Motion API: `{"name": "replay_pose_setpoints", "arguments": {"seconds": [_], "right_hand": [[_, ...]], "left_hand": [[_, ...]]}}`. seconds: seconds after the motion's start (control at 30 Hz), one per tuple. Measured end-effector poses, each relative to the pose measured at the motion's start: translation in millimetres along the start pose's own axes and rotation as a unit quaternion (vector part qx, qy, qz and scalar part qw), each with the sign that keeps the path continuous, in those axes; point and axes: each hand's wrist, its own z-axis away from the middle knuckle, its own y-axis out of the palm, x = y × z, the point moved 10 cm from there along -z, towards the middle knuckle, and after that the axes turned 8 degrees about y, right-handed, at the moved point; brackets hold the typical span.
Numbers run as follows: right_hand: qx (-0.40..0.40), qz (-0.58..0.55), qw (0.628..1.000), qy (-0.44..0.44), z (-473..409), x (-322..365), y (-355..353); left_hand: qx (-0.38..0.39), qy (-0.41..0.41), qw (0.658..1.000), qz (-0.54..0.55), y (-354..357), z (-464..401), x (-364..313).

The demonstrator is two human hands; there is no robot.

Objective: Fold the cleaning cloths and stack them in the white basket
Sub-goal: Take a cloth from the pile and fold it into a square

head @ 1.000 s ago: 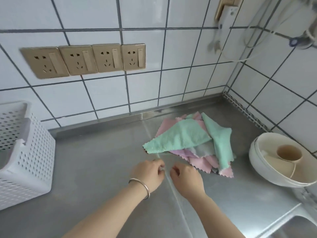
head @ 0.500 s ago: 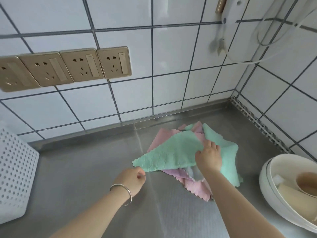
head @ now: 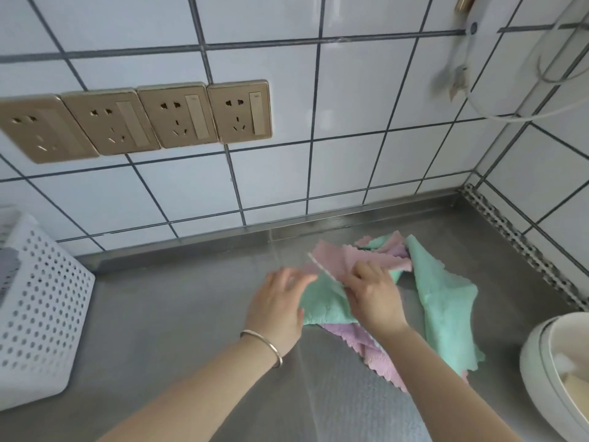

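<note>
Gripping green cloth (head: 325,303) edges, left hand (head: 277,309), right hand (head: 373,298); countertop (head: 165,314) bare leftward.

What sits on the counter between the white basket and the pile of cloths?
Only the left hand; head view shows bare steel counter between white basket and cloths.

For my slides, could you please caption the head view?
Both hands, left hand and right hand, fold a green cloth on the steel counter.

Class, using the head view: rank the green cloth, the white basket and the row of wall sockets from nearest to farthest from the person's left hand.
1. Green cloth: under the left hand, touching its fingers.
2. White basket: far left on the counter.
3. Wall sockets: up on the tiled wall; against the basket this is a close call.
</note>
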Motion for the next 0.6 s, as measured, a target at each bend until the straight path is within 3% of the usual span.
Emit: {"name": "replay_pose_setpoints", "arguments": {"seconds": [0.07, 0.17, 0.23, 0.3, 0.4, 0.47, 0.6], "right_hand": [[-0.007, 0.003, 0.997, -0.078, 6.6, 39.5, -6.6], [0.002, 0.011, 0.991, -0.132, 11.0, 80.1, -15.1], [-0.009, -0.019, 0.992, -0.124, 7.3, 94.9, -32.2], [-0.018, -0.06, 0.992, -0.107, 4.2, 105.8, -51.3], [0.016, -0.13, 0.987, -0.089, 2.2, 133.3, -70.7], [0.077, -0.123, 0.986, -0.087, 2.0, 154.7, -68.5], [0.289, -0.036, 0.956, -0.029, 15.1, 160.9, -29.8]], "left_hand": [[-0.04, 0.089, 0.993, -0.068, -18.7, -7.0, -24.8], [-0.039, 0.134, 0.986, -0.092, -42.8, -12.2, -25.7], [-0.014, 0.124, 0.985, -0.115, -60.1, -5.1, -12.7], [0.029, 0.07, 0.996, -0.037, -69.7, 11.5, 5.5], [-0.042, 0.044, 0.998, 0.032, -111.0, 47.2, 21.6], [-0.062, 0.065, 0.993, 0.074, -135.9, 67.2, 24.8], [-0.08, 0.057, 0.988, 0.123, -186.1, 107.1, 49.4]]}}
